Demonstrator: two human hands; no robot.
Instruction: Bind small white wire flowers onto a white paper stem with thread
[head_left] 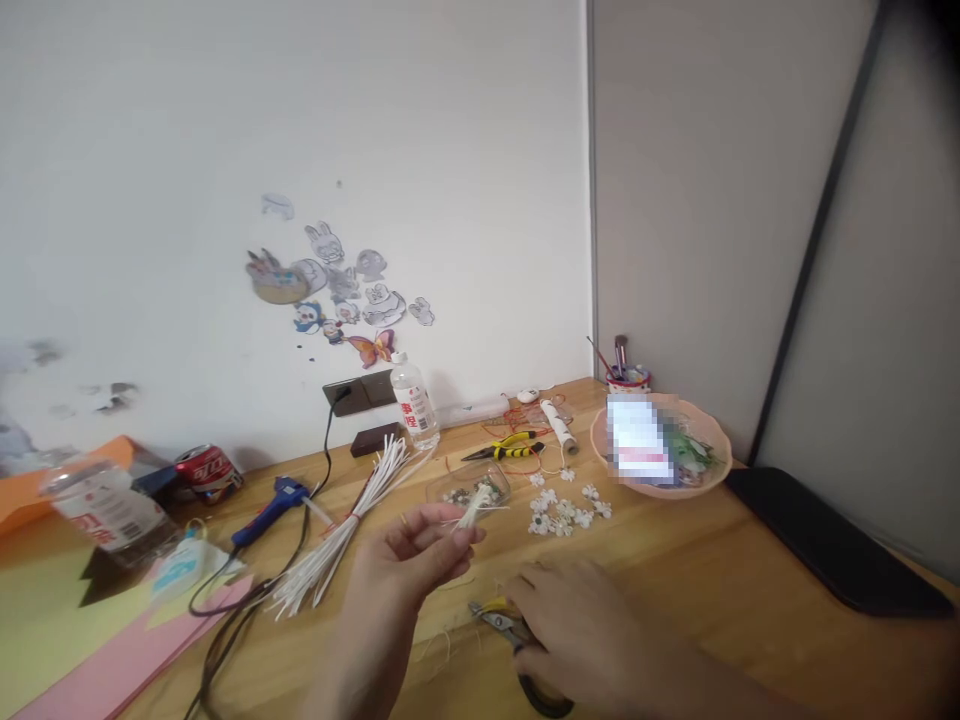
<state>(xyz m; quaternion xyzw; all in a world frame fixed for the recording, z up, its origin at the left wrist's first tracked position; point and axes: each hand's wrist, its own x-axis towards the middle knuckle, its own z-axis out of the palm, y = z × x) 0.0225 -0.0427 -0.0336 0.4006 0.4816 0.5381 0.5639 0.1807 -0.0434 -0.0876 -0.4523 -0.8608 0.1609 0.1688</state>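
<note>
My left hand point(420, 560) is raised over the table, thumb and fingers pinched on a small tuft of thin white strands point(474, 506) that spread at the top. Lower and to the right, my slightly blurred right hand point(574, 610) is closed over a pair of small cutting pliers point(501, 622). The pliers' metal jaws point left, and yellow and black handle parts show beneath the fingers. Behind the left hand stands a clear box of beads point(469, 488). Several small white flowers point(566, 512) lie beyond my right hand.
At left are a bundle of white strips point(337, 545), a blue glue gun point(270, 510) with its cord, a red can point(208, 472) and bottles. Long-nose pliers point(510, 448) lie at the back. A pink bowl point(724, 455) holding a phone and a black case point(840, 545) are right.
</note>
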